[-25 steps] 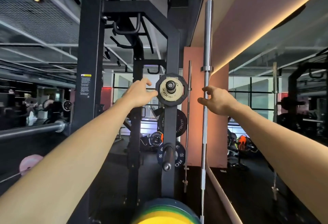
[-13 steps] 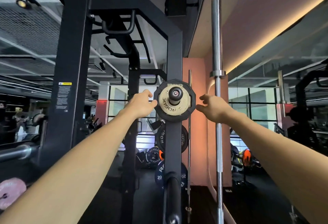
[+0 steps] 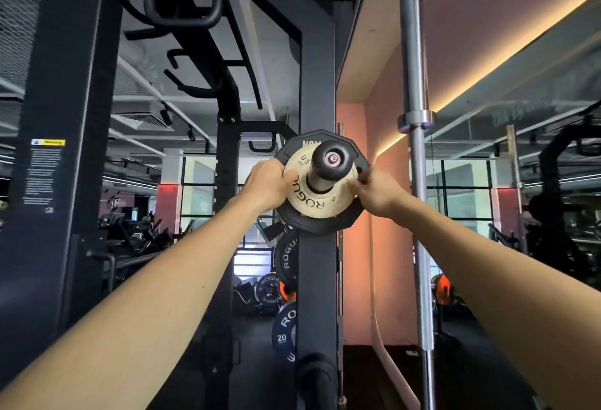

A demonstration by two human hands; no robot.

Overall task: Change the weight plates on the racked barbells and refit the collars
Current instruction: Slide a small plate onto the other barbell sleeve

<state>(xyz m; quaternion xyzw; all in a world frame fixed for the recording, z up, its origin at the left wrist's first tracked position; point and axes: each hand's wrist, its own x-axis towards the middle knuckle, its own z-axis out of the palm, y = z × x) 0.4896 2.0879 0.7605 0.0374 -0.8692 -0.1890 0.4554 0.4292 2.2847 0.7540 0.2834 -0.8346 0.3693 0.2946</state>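
Note:
A small cream weight plate (image 3: 312, 206) marked ROGUE hangs on a black storage peg (image 3: 331, 160) on the dark rack upright (image 3: 317, 279). Behind it on the same peg sits a larger black plate (image 3: 325, 226). My left hand (image 3: 270, 183) grips the cream plate's left edge, fingers curled over its rim. My right hand (image 3: 375, 193) pinches the plate's right edge. Both arms reach straight out at about head height.
A steel barbell (image 3: 418, 214) stands upright just right of the rack, beside a pink wall. Lower pegs carry a black plate (image 3: 284, 260) and a blue 20 plate (image 3: 284, 328). A second rack post (image 3: 65, 149) stands left; a mirror lines the right.
I have come closer to the rack. Both hands closed in from beside the plates and took hold of the cream plate's edges.

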